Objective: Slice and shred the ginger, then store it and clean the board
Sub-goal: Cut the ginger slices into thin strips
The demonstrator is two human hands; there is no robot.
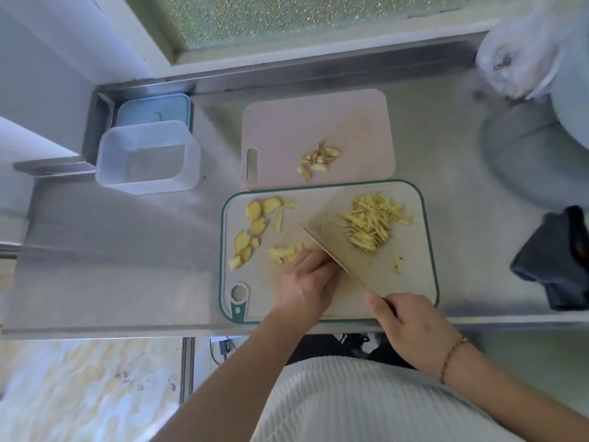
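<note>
While right hand [411, 327] grips cleaver [347, 247], left hand [307, 282] pins pale-yellow ginger slices [287, 253].

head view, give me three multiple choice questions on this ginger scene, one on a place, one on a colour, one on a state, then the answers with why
1. Where is the pile of shredded ginger?
A. in the clear container
B. on the green-rimmed board, right of the knife blade
C. on the pink board

2. What colour is the board holding the peel scraps?
A. pink
B. black
C. blue

3. What state is the clear container in?
A. lidded
B. full of ginger
C. open and empty

Answers: 1 B, the shredded ginger lies on the green-rimmed board beside the knife. 2 A, the peel scraps sit on the pink board. 3 C, the clear container shows only its bare bottom.
</note>
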